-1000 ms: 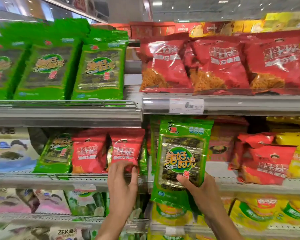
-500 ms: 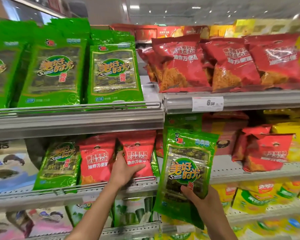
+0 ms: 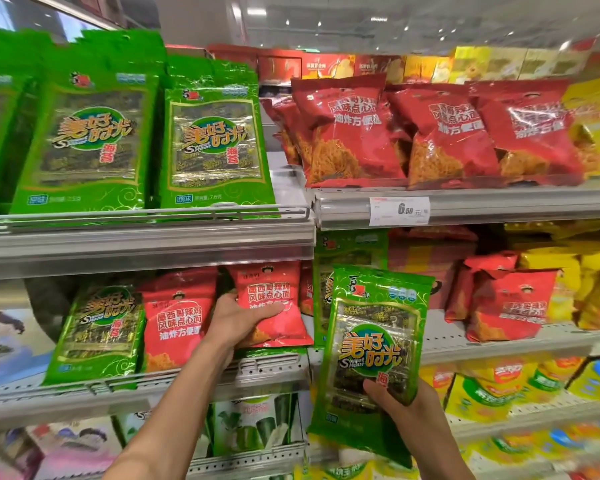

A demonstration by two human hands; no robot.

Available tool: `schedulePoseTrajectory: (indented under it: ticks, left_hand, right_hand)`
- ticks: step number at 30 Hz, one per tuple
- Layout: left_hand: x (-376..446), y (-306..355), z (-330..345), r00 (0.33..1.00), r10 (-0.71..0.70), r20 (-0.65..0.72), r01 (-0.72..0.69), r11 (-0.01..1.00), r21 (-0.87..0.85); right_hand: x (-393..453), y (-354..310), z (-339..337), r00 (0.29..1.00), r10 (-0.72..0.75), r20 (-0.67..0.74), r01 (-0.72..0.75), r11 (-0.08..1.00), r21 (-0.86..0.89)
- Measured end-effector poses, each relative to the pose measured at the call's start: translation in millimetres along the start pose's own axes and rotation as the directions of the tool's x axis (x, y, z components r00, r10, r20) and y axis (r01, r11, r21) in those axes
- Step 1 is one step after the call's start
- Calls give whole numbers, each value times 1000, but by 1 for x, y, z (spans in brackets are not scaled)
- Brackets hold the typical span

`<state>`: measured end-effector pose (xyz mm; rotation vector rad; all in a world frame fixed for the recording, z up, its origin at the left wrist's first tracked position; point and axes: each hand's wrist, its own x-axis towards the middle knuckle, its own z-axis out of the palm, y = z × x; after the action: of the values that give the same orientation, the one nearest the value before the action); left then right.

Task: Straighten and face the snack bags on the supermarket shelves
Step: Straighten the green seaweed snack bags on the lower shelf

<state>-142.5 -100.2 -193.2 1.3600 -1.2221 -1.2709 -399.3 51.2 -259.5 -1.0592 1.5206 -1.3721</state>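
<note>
Left hand [image 3: 238, 318] gripping a red noodle-snack bag [image 3: 271, 303] at the middle shelf [image 3: 187, 379] front edge. Right hand [image 3: 400, 405] pinching a green seaweed bag [image 3: 371, 348] held off the shelf. Upper rows upright, facing out; middle shelf mixed, leaning, unsorted.

Two bare forearms are seen entering from the bottom edge, one per side. No sleeve is visible on either forearm up to the frame edge. The left hand [image 3: 243, 323] and the right hand [image 3: 404, 407] are uncovered; fingers are shown bare. Short, plain fingernails are made out on the left hand's fingers. The right hand's nails cannot be told. The rest of the body is not shown.
</note>
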Motion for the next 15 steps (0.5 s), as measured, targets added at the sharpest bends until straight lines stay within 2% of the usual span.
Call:
schedulePoseTrajectory:
  ticks: [7,15]
  left_hand:
    - [-34,-10,-9,999,-39,7,39,997,-59]
    - [-91,-43,-54,996,-89,-14,88,994,-69]
  right_hand:
    - [7,3,4,999,31,31,-30,999,-30]
    - [34,-28,54,984,-4,180,28,991,-131]
